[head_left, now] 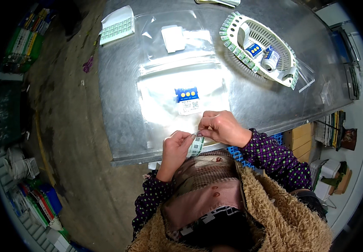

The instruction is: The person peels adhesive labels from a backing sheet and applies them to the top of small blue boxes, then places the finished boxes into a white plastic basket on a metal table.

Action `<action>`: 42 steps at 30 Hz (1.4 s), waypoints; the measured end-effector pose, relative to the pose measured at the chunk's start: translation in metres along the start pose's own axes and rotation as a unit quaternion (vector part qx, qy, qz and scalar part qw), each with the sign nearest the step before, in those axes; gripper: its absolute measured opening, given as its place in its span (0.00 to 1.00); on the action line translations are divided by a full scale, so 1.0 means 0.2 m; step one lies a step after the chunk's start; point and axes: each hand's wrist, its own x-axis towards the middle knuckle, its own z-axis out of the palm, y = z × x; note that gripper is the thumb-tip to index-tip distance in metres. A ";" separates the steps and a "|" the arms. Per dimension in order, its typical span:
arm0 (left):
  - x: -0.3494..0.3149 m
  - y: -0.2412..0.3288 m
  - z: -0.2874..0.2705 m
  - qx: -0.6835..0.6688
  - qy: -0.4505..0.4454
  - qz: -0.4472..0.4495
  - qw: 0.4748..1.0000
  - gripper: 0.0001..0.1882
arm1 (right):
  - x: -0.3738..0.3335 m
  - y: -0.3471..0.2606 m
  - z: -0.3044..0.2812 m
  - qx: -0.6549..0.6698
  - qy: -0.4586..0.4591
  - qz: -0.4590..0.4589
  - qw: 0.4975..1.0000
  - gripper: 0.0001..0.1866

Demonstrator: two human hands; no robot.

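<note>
My left hand (174,150) is closed in a pinch on a short strip of green-and-white stickers (196,147) near the table's front edge. Right beside it, my right hand (224,127) pinches at the strip's upper end, fingertips almost meeting the left ones. Whether a single sticker is between the right fingers is too small to tell. Just beyond both hands lies a clear plastic bag (156,103), flat and shiny under the light. On the bag is a blue-and-white label (188,101) with yellow dots and a square code.
A cream oval plastic basket (293,59) stands at the right, green stickers along its rim, rolls of blue labels (271,60) inside. More clear bags (152,44) with a white card (173,38) lie farther back. A sticker sheet pad (117,28) sits at the metal table's (118,105) far left corner.
</note>
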 end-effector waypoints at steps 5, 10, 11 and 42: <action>0.04 -0.03 -0.04 0.116 0.041 0.101 0.987 0.04 | 0.10 0.14 -0.07 0.293 0.079 0.257 0.918 0.04; 0.16 0.00 -0.06 0.176 0.005 0.254 0.951 0.05 | 0.20 0.41 0.06 0.240 0.155 0.310 0.907 0.12; 0.18 -0.04 -0.06 0.178 0.004 0.245 0.953 0.05 | 0.21 0.44 0.08 0.213 0.164 0.314 0.910 0.13; 0.16 0.06 -0.03 -0.050 0.083 0.137 0.986 0.05 | 0.19 -0.01 0.00 0.164 0.034 -0.055 0.984 0.15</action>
